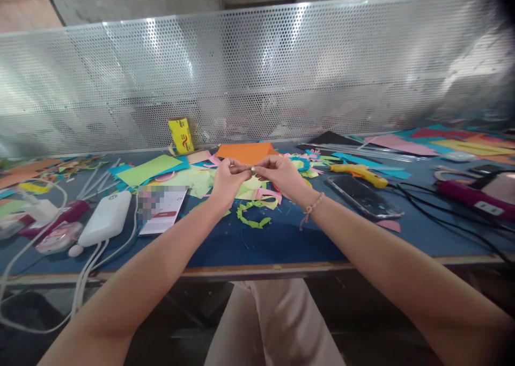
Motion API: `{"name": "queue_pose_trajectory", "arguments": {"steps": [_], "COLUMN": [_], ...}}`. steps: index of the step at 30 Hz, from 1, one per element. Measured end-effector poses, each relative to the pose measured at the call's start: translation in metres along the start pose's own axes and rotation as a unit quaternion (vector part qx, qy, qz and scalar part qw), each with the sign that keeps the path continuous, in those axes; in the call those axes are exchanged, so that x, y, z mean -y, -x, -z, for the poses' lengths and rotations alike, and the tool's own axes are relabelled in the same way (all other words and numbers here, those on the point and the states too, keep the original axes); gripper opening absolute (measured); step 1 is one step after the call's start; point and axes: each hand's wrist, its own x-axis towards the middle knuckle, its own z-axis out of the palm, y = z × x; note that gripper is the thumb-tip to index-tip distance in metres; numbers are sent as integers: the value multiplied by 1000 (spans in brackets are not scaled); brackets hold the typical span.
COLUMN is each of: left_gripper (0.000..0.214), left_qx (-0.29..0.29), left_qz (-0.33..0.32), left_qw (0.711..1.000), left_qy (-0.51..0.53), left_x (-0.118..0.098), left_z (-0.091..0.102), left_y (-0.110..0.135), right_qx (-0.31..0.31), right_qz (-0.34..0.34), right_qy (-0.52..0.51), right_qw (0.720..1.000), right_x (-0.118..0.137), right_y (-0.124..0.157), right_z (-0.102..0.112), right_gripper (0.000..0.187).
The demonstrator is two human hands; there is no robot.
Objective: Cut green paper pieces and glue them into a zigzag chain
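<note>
My left hand (231,181) and my right hand (285,177) meet above the middle of the table, thumbs and fingertips pinched together. Between the fingertips a small pale piece (252,169) shows; it is too small to name. Just below my hands, a curved, notched green paper strip (251,216) lies on the blue tabletop. A curled pink paper piece (270,195) sits beneath my right hand. Behind the hands is an orange paper sheet (246,152), with pale green paper scraps (200,181) to the left.
A yellow glue gun (360,174) and a phone (362,197) lie to the right, with black cables (426,207). Leftward are a printed card (171,207), a white power bank (105,218) and white cables (86,272). A yellow box (181,136) stands before the perforated metal screen (241,76).
</note>
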Motion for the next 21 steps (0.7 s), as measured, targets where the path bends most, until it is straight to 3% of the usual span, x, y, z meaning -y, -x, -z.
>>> {"name": "queue_pose_trajectory", "arguments": {"steps": [13,16,21], "left_gripper": [17,15,30], "left_qx": [58,73,88], "left_qz": [76,73,46], "left_qw": [992,992,994], "left_qy": [82,77,50], "left_x": [-3,-1,2], "left_z": [0,2,6], "left_y": [0,-1,-4], "right_qx": [-22,-26,-34], "right_qz": [39,39,43], "right_qy": [43,50,29], "right_qw": [998,998,998], "right_x": [-8,-6,-4], "right_y": [-4,-4,-2], "right_z": [4,4,1], "right_gripper": [32,31,27]}}
